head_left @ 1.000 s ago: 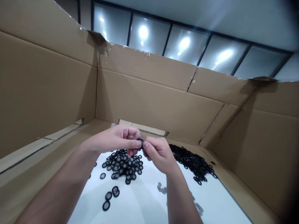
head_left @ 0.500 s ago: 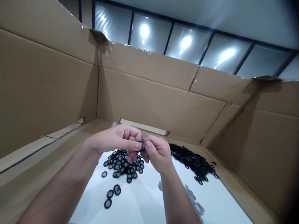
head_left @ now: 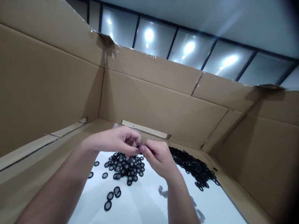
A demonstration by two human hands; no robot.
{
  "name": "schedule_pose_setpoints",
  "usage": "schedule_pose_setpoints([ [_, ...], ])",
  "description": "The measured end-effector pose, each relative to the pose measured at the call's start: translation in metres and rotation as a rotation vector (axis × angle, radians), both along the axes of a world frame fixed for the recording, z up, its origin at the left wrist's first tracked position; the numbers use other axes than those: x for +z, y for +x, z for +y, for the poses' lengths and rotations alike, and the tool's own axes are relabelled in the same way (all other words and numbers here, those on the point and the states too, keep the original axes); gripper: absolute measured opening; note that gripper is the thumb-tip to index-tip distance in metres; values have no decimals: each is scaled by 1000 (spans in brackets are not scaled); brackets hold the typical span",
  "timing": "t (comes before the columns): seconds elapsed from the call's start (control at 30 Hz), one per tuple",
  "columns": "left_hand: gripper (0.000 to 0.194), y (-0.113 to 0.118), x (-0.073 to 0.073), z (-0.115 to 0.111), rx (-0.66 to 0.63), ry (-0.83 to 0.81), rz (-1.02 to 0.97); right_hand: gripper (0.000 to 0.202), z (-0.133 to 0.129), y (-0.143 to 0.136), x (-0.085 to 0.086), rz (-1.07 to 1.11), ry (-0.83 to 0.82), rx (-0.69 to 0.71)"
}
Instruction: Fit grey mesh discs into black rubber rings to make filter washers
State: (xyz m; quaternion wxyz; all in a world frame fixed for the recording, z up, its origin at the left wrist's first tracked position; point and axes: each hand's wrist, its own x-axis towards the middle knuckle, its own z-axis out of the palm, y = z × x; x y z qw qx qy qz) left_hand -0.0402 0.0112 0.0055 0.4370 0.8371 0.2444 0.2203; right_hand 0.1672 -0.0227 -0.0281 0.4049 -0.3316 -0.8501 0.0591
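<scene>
My left hand (head_left: 120,140) and my right hand (head_left: 159,157) meet above the white surface, pinching a small black rubber washer (head_left: 139,147) between thumbs and fingers. Most of the washer is covered by my fingertips. Under my left hand lies a pile of black washers with grey mesh centres (head_left: 127,168). To the right of my right hand is a heap of plain black rubber rings (head_left: 195,166). Several thin grey discs (head_left: 163,191) lie around my right forearm, which partly hides them.
A white board (head_left: 140,205) bears the parts. Tall cardboard walls (head_left: 149,96) enclose it at the back, left and right. Several loose mesh-centred washers (head_left: 110,195) lie at the front left. One black ring (head_left: 215,169) sits off the board on the cardboard.
The washer has turned between my fingers and shows less now. My right thumb has moved in against my left thumb tip. The view has shifted slightly.
</scene>
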Motion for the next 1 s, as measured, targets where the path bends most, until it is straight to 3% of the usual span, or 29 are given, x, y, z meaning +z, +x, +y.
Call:
schedule_pose_setpoints([
  [0.2, 24, 8, 1, 0, 2, -63, -82, 40, 1, 2, 1, 146, -18, 33],
  [0.43, 25, 19, -7, -1, -111, -192, -266, 40, 7, -3, -15, 572, -310, 359],
  [0.57, 28, 15, -10, 1, -143, -224, -236, 38, 10, -9, -21, 640, -333, 428],
  [0.67, 28, 13, -8, 2, -133, -213, -214, 40, 6, -10, -15, 516, -189, 308],
  [0.83, 21, 19, -6, 0, -114, -255, -336, 40, -3, -9, -6, 403, 148, -41],
  [1.0, 15, 24, -4, -3, -4, -203, -355, 38, -2, -5, -3, 321, 161, -152],
])
